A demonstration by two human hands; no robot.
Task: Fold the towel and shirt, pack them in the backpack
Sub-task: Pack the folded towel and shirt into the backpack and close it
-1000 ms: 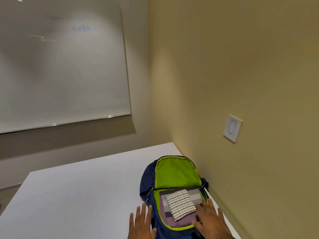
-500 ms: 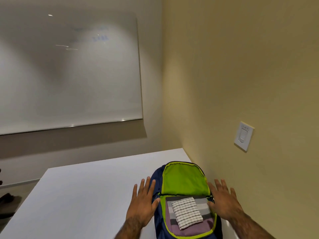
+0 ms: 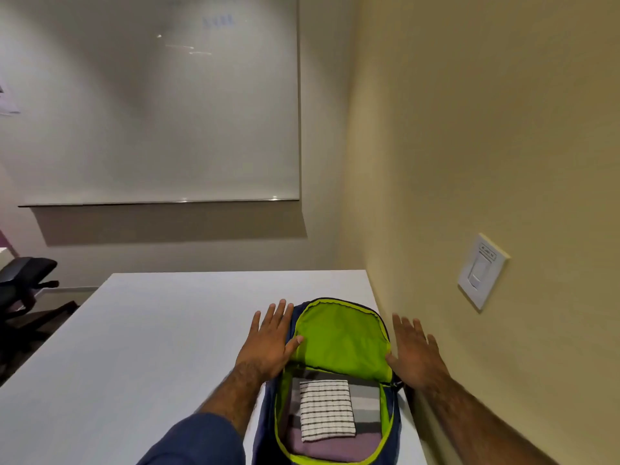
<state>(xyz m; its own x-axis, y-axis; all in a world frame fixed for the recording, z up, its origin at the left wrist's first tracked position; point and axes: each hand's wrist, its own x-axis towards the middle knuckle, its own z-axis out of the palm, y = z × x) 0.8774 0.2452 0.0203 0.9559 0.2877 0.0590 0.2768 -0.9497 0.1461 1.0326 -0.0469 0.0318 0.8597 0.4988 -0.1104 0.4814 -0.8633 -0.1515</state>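
At lower centre, towel (image 3: 327, 411) and shirt (image 3: 322, 448) were packed.
Left hand (image 3: 268, 344) and right hand (image 3: 414, 354), released, flanked the backpack flap (image 3: 339, 340); closure judged next.

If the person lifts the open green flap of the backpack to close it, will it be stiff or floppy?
Probably floppy: the flap looks like thin fabric, lying wrinkled and flat. It likely weighs little, so it may sag in the middle unless the left hand and right hand, open at its sides, lift both edges together.
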